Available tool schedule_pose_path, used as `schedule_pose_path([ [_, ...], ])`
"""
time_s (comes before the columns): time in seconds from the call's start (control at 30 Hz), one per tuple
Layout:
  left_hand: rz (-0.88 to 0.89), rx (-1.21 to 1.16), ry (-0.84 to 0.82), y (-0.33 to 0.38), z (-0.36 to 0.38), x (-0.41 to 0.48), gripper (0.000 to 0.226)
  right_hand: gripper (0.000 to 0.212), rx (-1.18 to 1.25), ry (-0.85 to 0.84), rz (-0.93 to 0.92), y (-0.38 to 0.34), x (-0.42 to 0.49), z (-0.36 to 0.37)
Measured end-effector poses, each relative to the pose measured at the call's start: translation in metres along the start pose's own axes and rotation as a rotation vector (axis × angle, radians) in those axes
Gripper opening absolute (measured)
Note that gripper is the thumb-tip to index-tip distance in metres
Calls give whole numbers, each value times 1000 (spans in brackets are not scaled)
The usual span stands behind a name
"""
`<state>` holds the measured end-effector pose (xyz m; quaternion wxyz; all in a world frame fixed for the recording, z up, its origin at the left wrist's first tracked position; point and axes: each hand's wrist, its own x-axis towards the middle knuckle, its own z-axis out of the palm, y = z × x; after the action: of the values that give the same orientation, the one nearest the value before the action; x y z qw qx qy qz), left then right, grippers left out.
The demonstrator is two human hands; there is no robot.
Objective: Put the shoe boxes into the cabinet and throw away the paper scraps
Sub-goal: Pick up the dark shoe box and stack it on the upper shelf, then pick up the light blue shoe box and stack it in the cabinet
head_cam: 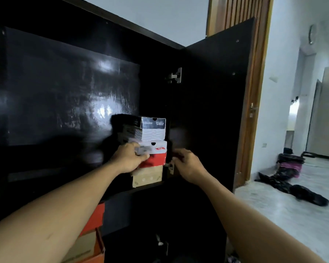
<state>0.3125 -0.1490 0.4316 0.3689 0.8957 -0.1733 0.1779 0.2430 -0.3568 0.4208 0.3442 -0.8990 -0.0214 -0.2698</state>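
One red-white shoe box (156, 160) — left grip (128, 158) clasps its front, right grip (188, 165) beside, unclear.

- Cabinet panel (65, 92) above the fingers (142, 157): glossy black, streaky sheen.
- Red-and-white box (158, 158) under them: smooth cardboard.
- Brown box (147, 178) below: matt raw cardboard.

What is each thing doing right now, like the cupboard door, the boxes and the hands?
cabinet door: swung open.
black box: lid shut, topmost.
red box: lid on, in the middle, held by both hands.
brown box: at the bottom, resting on the shelf.
left hand: grips the red box's front.
right hand: holds the red box's right side.
black bag: lying crumpled on the floor.
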Motion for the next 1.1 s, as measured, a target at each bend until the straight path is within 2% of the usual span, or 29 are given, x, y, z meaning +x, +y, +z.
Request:
schedule_pose_path([
  [0.23, -12, -84, -217, 13, 48, -107, 66, 50, -39, -94, 167, 49, -111, -19],
  [0.43, 16, -90, -382, 32, 99, -169, 72, 49, -84, -82, 377, 82, -208, -39],
  [0.6, 95, -138, -506, 66, 149, -198, 72, 43, -189, -2, 513, 108, -266, -72],
  [0.73, 177, -198, -639, 93, 204, -220, 72, 51, -212, 52, 638, 135, -312, -100],
  [0.9, 210, -312, -806, 126, 266, -258, 69, 49, -281, 184, 758, 165, -375, -137],
  [1.0, 262, -307, -875, 136, 298, -281, 60, 48, -268, 228, 839, 184, -412, -153],
  [1.1, 259, -299, -943, 138, 334, -301, 65, 49, -280, 244, 902, 208, -445, -164],
])
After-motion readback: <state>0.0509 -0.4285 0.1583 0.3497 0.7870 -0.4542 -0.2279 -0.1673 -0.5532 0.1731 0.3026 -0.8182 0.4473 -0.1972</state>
